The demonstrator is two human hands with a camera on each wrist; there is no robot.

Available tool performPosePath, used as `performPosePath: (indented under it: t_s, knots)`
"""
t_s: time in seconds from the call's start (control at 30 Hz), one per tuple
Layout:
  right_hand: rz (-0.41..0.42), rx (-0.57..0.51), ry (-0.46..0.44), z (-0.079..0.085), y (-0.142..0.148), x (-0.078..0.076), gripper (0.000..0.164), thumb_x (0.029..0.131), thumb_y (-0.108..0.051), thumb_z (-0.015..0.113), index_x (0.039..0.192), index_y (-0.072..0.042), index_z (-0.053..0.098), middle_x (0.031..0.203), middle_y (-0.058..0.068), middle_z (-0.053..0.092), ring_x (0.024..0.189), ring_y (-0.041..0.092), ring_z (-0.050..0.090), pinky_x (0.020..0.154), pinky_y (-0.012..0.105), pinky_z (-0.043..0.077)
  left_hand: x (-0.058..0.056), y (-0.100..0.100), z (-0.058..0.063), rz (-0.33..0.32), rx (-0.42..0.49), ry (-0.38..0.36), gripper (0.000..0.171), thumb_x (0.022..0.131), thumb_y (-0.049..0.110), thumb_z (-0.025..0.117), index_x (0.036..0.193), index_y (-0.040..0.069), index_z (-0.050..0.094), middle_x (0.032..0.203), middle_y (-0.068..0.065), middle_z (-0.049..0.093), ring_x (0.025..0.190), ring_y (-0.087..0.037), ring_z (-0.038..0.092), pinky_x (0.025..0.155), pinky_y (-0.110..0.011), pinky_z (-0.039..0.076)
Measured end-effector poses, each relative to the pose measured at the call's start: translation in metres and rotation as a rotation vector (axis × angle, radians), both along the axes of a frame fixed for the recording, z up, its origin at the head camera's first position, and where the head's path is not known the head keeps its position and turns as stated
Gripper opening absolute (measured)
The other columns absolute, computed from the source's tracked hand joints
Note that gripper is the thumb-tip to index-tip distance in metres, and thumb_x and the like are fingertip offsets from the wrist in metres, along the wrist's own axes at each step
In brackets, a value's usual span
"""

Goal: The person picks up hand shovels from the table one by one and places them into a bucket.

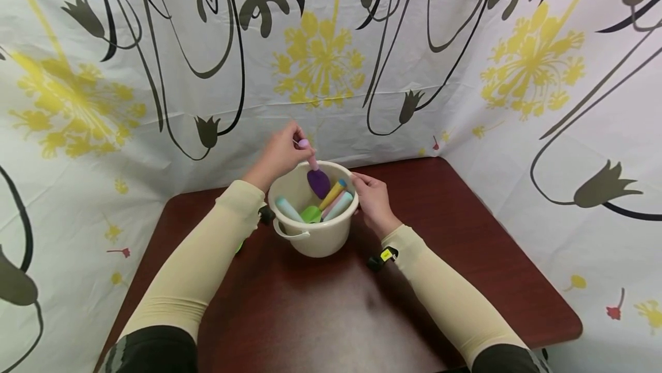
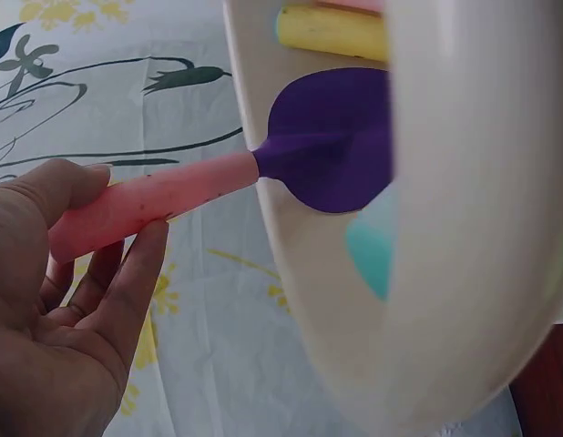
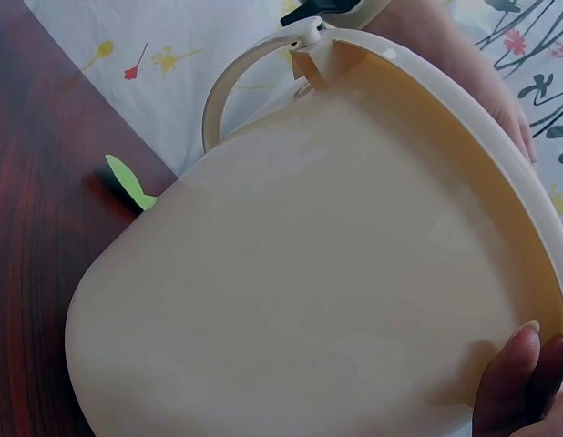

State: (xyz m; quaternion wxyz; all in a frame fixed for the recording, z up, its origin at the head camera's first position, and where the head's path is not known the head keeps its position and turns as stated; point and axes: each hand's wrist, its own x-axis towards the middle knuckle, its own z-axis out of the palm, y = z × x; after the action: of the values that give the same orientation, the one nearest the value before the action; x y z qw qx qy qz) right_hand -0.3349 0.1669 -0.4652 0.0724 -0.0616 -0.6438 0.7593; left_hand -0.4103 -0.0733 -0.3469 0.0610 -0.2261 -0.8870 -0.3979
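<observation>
A cream bucket stands on the table with several toy tools in it. My left hand pinches the pink handle of a toy shovel between thumb and fingers. Its purple blade dips inside the bucket's mouth, handle up and out over the far rim. On the right side, my right hand grips the bucket's rim, thumb pressed to the outer wall in the right wrist view. Inside the bucket lie a yellow handle, two light blue handles and a green piece; their lower parts are hidden.
The bucket's white carrying handle hangs at the front left. A green leaf-shaped piece rests on the dark red table, mostly hidden by the left arm in the head view. Patterned cloth stands behind and at the sides.
</observation>
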Motion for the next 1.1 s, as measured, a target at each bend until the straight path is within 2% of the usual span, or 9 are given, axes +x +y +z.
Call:
performPosePath:
  t_s: [0.2, 0.37, 0.63, 1.1]
  knots:
    - [0.001, -0.002, 0.0, 0.0, 0.0, 0.0, 0.032, 0.11, -0.028, 0.069, 0.136, -0.011, 0.079, 0.114, 0.02, 0.079, 0.051, 0.011, 0.061, 0.042, 0.024, 0.049, -0.001, 0.005, -0.005, -0.023, -0.035, -0.018, 0.03, 0.099, 0.018, 0.082, 0.107, 0.01, 0.055, 0.102, -0.008, 0.072, 0.097, -0.025, 0.068, 0.076, -0.039, 0.05]
    - [0.001, 0.006, 0.004, 0.0, 0.001, 0.0, 0.032, 0.111, -0.029, 0.069, 0.136, -0.012, 0.079, 0.114, 0.02, 0.079, 0.051, 0.011, 0.061, 0.042, 0.024, 0.049, 0.002, 0.009, -0.007, -0.009, -0.091, -0.034, 0.036, 0.097, 0.026, 0.088, 0.107, 0.011, 0.056, 0.1, -0.008, 0.067, 0.091, -0.026, 0.06, 0.075, -0.038, 0.049]
    - [0.004, 0.021, 0.002, -0.001, 0.001, 0.001, 0.033, 0.112, -0.03, 0.068, 0.137, -0.013, 0.078, 0.119, 0.021, 0.078, 0.052, 0.012, 0.06, 0.044, 0.026, 0.05, 0.002, 0.012, -0.01, -0.003, -0.152, -0.056, 0.033, 0.098, 0.031, 0.087, 0.109, 0.01, 0.063, 0.104, -0.009, 0.068, 0.092, -0.028, 0.062, 0.077, -0.04, 0.053]
    - [0.008, -0.006, 0.006, -0.001, 0.002, -0.001, 0.033, 0.111, -0.029, 0.069, 0.137, -0.012, 0.078, 0.118, 0.021, 0.078, 0.05, 0.011, 0.059, 0.042, 0.024, 0.048, -0.002, 0.011, -0.011, -0.047, -0.261, -0.091, 0.026, 0.099, 0.03, 0.085, 0.101, 0.01, 0.068, 0.096, -0.008, 0.07, 0.086, -0.025, 0.063, 0.075, -0.038, 0.053]
